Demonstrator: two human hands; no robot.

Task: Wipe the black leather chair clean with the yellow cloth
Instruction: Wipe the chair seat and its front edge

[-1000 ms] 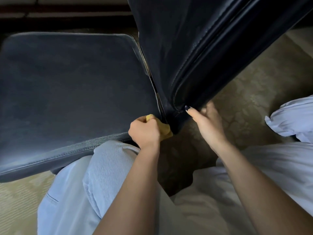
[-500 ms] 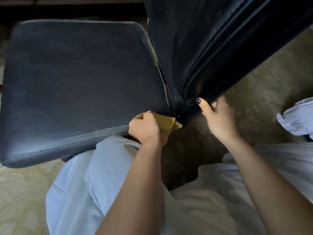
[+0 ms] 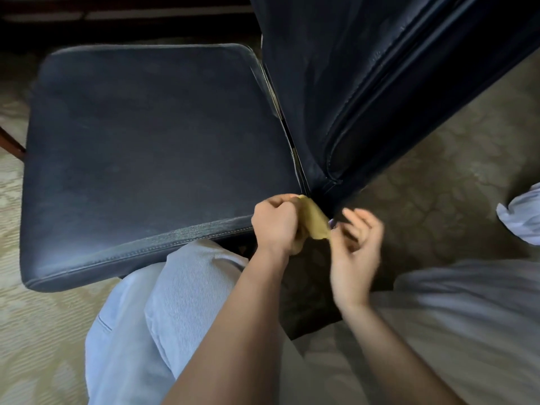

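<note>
The black leather chair fills the upper view: its flat seat lies to the left and its backrest rises to the right. A narrow gap runs between them. My left hand is closed around the yellow cloth at the near end of that gap, by the seat's front right corner. My right hand is blurred, fingers spread, with its fingertips at the cloth's lower right edge. Whether it pinches the cloth I cannot tell.
Patterned beige carpet surrounds the chair. My knee in light blue trousers presses near the seat's front edge. A white garment covers the lower right, with more white fabric at the right edge. Dark wood furniture lines the top.
My right hand has let go of the backrest's lower corner and dropped to the cloth. My left hand has pulled the cloth slightly out of the gap. The view has shifted.
</note>
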